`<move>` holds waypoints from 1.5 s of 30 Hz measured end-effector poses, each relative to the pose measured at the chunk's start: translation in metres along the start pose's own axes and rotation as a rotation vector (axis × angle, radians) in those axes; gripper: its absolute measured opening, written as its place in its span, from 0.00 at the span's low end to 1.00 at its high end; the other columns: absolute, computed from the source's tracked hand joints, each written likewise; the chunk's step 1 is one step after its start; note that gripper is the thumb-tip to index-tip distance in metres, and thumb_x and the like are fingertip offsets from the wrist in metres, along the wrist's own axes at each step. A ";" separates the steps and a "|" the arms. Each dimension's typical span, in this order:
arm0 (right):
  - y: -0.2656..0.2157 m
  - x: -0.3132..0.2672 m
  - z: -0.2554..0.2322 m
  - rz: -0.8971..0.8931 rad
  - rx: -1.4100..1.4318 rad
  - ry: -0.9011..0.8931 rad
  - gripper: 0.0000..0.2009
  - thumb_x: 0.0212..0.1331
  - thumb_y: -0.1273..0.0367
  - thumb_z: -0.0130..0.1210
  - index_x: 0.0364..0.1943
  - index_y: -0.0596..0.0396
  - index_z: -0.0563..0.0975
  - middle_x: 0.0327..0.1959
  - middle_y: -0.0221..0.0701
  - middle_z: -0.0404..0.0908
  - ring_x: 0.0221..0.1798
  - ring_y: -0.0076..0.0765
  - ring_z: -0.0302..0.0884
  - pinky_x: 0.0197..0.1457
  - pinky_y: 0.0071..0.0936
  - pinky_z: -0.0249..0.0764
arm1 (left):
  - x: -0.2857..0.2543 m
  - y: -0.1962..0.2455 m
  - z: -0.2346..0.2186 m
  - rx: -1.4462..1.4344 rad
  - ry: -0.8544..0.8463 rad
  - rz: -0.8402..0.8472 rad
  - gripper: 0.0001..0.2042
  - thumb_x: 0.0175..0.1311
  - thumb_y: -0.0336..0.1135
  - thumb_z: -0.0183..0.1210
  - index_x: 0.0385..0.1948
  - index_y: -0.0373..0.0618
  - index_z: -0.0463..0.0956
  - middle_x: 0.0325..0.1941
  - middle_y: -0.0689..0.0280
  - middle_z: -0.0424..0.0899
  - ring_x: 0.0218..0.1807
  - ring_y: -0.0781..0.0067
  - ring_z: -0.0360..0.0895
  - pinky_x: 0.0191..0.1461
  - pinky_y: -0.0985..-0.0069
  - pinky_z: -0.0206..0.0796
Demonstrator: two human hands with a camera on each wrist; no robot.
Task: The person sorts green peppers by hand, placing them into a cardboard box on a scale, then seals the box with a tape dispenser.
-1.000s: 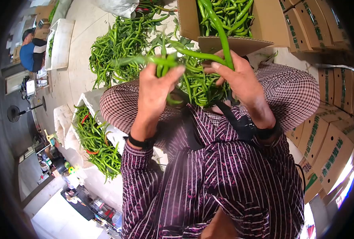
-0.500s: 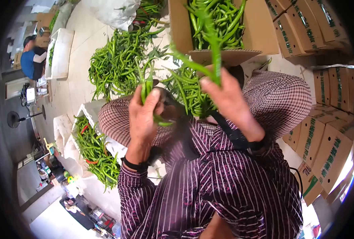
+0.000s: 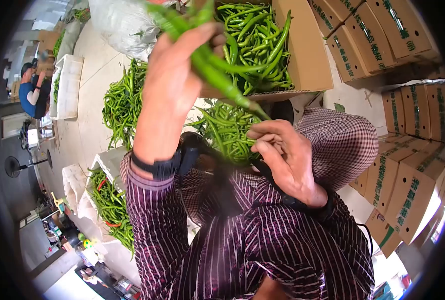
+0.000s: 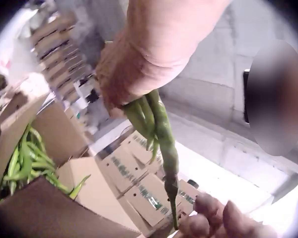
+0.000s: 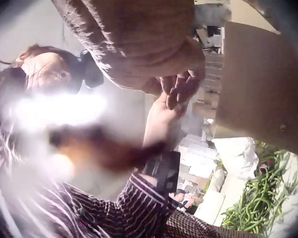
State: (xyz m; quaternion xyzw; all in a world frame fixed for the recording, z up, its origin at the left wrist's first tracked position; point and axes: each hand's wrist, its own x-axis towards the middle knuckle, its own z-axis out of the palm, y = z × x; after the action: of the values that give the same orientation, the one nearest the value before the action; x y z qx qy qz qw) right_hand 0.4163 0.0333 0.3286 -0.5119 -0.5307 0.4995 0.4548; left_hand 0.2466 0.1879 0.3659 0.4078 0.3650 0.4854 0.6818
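Observation:
My left hand point(image 3: 175, 75) is raised near the cardboard box and grips several long green chili peppers point(image 3: 215, 77). One pepper's stem end slants down toward my right hand point(image 3: 287, 157). The left wrist view shows the held peppers point(image 4: 161, 134) hanging below the fist, the longest one's thin stem reaching right beside the right fingertips point(image 4: 193, 223). My right hand's fingers are loosely bent with no pepper between them. In the right wrist view its fingers point(image 5: 181, 89) overlap the left forearm. Below the hands, more chili peppers point(image 3: 232, 130) lie heaped in front of my lap.
An open cardboard box point(image 3: 305, 47) of green chilies stands ahead. Another pepper pile point(image 3: 125, 102) lies on the floor at left, beside a white plastic sack point(image 3: 122, 27). A white crate point(image 3: 110, 162) with peppers is at lower left. Printed cartons point(image 3: 392, 35) are stacked at right.
The left hand has moved forward and up toward the box and now grips long peppers. The right hand, which held long peppers before, has come lower and holds none. The head view has shifted.

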 end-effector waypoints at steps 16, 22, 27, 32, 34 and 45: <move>-0.052 0.067 -0.086 0.236 -0.312 -0.097 0.12 0.59 0.68 0.55 0.45 0.57 0.79 0.31 0.28 0.79 0.35 0.22 0.76 0.38 0.20 0.71 | -0.051 0.072 -0.096 0.881 -0.081 -0.237 0.20 0.64 0.37 0.57 0.55 0.38 0.72 0.41 0.62 0.83 0.40 0.75 0.78 0.42 0.80 0.68; -0.036 0.164 -0.110 0.299 -0.543 -0.331 0.22 0.62 0.61 0.52 0.53 0.65 0.73 0.42 0.35 0.80 0.37 0.23 0.78 0.38 0.22 0.73 | -0.077 -0.001 -0.207 0.730 0.227 -0.417 0.19 0.64 0.36 0.59 0.53 0.36 0.72 0.44 0.62 0.82 0.39 0.76 0.78 0.41 0.80 0.69; 0.047 0.230 -0.093 0.443 -0.570 -0.283 0.26 0.62 0.63 0.53 0.61 0.64 0.66 0.45 0.42 0.80 0.44 0.35 0.81 0.44 0.31 0.77 | -0.112 -0.102 -0.270 0.692 0.065 -0.546 0.20 0.68 0.36 0.52 0.57 0.34 0.68 0.51 0.53 0.80 0.51 0.61 0.78 0.55 0.70 0.71; 0.064 0.264 -0.078 0.158 -0.876 -0.389 0.21 0.61 0.62 0.52 0.55 0.61 0.72 0.47 0.47 0.80 0.53 0.49 0.76 0.58 0.37 0.69 | -0.142 -0.181 -0.299 0.571 0.348 -0.762 0.14 0.64 0.30 0.57 0.50 0.37 0.74 0.37 0.61 0.83 0.36 0.74 0.79 0.43 0.79 0.70; 0.066 0.281 -0.095 0.047 -1.083 -0.542 0.20 0.63 0.61 0.50 0.52 0.61 0.74 0.46 0.45 0.80 0.52 0.48 0.76 0.57 0.36 0.69 | -0.154 -0.194 -0.303 0.825 0.258 -0.482 0.14 0.61 0.34 0.61 0.47 0.40 0.76 0.37 0.63 0.84 0.41 0.77 0.79 0.46 0.79 0.70; -0.010 0.230 -0.040 0.301 -1.547 -0.430 0.21 0.62 0.67 0.53 0.61 0.50 0.70 0.44 0.50 0.79 0.48 0.52 0.77 0.52 0.38 0.71 | -0.163 -0.221 -0.385 1.300 0.707 -0.357 0.16 0.52 0.32 0.61 0.44 0.41 0.77 0.39 0.49 0.82 0.44 0.47 0.79 0.49 0.59 0.70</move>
State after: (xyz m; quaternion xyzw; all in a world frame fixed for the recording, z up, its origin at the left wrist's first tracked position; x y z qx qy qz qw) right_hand 0.4410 0.2650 0.3353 -0.6397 -0.7268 0.1348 -0.2108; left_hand -0.0601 0.0656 0.0272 0.4821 0.8347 0.1568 0.2151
